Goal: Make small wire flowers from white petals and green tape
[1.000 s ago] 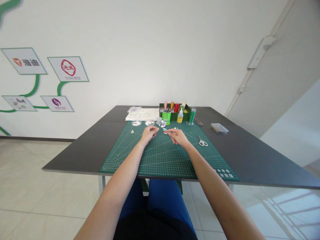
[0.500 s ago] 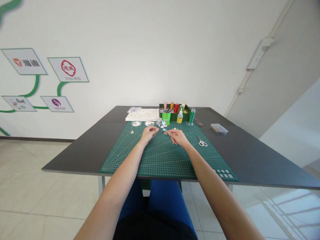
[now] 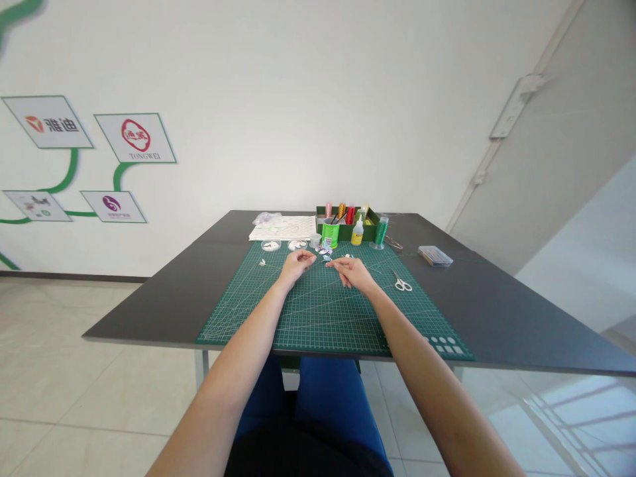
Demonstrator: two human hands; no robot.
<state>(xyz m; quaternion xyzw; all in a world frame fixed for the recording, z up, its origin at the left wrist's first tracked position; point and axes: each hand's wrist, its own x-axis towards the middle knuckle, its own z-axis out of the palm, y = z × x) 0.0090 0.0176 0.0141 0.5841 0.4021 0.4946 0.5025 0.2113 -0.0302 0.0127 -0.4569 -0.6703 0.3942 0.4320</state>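
Note:
My left hand (image 3: 298,264) is over the green cutting mat (image 3: 322,318), its thumb and fingertips pinched together. Whatever sits in that pinch is too small to name. Facing it from the right, my right hand (image 3: 352,271) is also pinched, with something thin and pale near its fingertips that I cannot make out. Just beyond the fingertips lie small shiny pale pieces (image 3: 325,251), like petals or scraps. Two shallow round dishes, a left dish (image 3: 271,246) and a right dish (image 3: 297,245), hold small pale bits. A tiny white piece (image 3: 262,263) lies to the left.
White-handled scissors (image 3: 403,285) lie on the mat's right side. Behind stand a green can (image 3: 330,234), a yellow-labelled glue bottle (image 3: 358,233), a green thread spool (image 3: 381,231) and a green box (image 3: 370,232) of spools. A clear case (image 3: 435,256) rests on the dark table (image 3: 477,298).
Both hands stay almost in place, still pinched. The right fingertips have shifted very slightly left, and the thin thing near them has changed its angle.

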